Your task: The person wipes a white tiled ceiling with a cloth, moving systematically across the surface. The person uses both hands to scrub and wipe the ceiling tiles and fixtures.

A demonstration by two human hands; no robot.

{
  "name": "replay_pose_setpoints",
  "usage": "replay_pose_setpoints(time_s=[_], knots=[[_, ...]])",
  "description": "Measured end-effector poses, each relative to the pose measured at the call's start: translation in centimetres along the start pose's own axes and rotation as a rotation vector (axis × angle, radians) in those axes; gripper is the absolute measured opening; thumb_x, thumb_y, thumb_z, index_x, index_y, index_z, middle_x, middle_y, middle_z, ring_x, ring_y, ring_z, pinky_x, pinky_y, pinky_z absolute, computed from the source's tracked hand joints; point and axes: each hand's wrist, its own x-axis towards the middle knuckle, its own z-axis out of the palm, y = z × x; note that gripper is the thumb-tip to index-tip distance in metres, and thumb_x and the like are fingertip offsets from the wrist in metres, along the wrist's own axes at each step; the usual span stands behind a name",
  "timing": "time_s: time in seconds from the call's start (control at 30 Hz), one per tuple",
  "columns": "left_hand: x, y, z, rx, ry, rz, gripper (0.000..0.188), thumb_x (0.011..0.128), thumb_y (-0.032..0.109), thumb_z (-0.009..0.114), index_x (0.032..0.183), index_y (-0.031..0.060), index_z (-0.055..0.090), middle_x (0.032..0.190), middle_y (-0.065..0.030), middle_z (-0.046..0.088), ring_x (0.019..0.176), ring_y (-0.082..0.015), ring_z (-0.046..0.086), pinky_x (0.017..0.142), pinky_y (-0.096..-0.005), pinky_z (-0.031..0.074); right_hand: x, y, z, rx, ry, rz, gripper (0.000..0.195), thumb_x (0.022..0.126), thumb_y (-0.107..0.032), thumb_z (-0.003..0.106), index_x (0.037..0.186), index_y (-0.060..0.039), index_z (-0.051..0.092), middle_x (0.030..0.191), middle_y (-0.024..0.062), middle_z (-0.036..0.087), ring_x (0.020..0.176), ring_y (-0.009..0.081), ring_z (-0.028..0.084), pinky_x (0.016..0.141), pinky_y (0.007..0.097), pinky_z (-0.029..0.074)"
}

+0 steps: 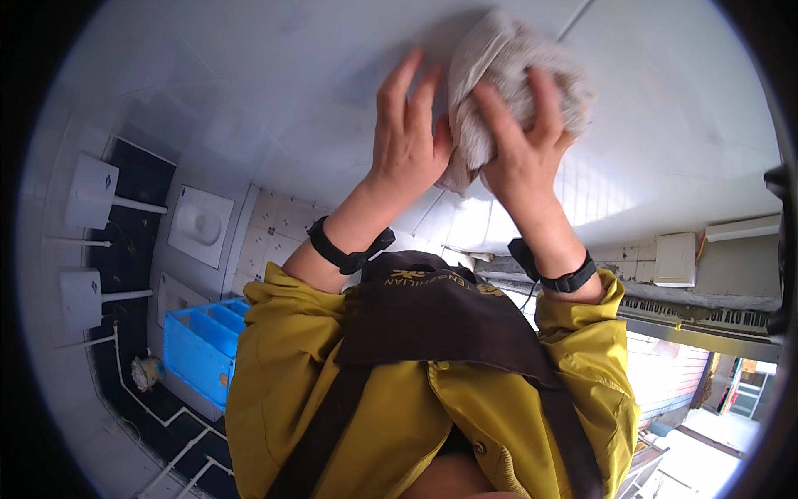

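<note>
A bunched, greyish-white towel-like cloth point(483, 134) lies against a glossy white panel surface point(299, 68) in front of me. My right hand point(527, 134) is on the cloth, its spread fingers pressing into the folds. Just left of it is my left hand point(405, 134), fingers apart and a little blurred. Its thumb meets the edge of the cloth; whether it touches or only overlaps it in view, I cannot tell. Both wrists wear black straps point(340, 249) with small modules. My sleeves are mustard yellow, and a dark brown apron point(436, 324) bearing writing covers my chest.
At left are a white squat toilet point(199, 218), wall cisterns point(92, 190) and white pipes point(140, 399). A blue plastic crate point(198, 355) stands near my left elbow. On the right are a white electrical box point(675, 259) and a bright doorway or window opening point(661, 368).
</note>
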Motion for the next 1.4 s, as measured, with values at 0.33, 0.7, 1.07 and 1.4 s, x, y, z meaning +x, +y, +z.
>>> replay_pose_setpoints(time_s=[0.33,0.7,1.07,1.4], knots=[[-7.3,-3.7,0.5,-0.131,-0.002,0.230,0.078,0.083,0.022,0.063,0.147,0.0092,0.021,0.149,-0.0239,0.020,0.130,-0.0502,0.030,0.102,-0.0577,0.034,-1.4,-3.5,4.8,0.103,-0.057,-0.132,0.045,0.071,-0.019,0.063,0.115,-0.0289,0.064,0.132,0.0036,0.048,0.107,0.0311,0.052,0.087,0.0460,0.043],[0.3,-4.7,2.6,-0.069,0.322,0.182,0.072,0.082,0.035,0.066,0.143,0.0195,0.031,0.151,-0.0201,0.013,0.132,-0.0491,0.024,0.100,-0.0616,0.032,4.0,-5.9,-3.4,0.662,-0.441,0.160,0.081,0.072,0.006,0.065,0.143,-0.0101,0.030,0.148,0.0201,0.022,0.133,0.0418,0.029,0.102,0.0442,0.040],[-2.7,-7.5,0.9,-0.080,0.203,0.171,0.051,0.078,0.024,0.071,0.122,0.0319,0.048,0.140,-0.0158,0.031,0.124,-0.0454,0.037,0.098,-0.0617,0.031,0.8,-5.0,-0.9,0.351,0.013,0.096,0.061,0.067,0.008,0.062,0.126,-0.0012,0.049,0.129,0.0201,0.045,0.116,0.0360,0.046,0.095,0.0429,0.041],[3.7,-11.2,-4.1,-0.071,0.315,0.172,0.056,0.070,0.020,0.075,0.121,0.0302,0.053,0.134,-0.0152,0.036,0.122,-0.0412,0.040,0.100,-0.0492,0.037,2.1,-7.7,2.9,0.468,-0.010,0.076,0.062,0.065,0.008,0.062,0.125,-0.0040,0.052,0.131,0.0187,0.042,0.119,0.0367,0.042,0.097,0.0439,0.038]])
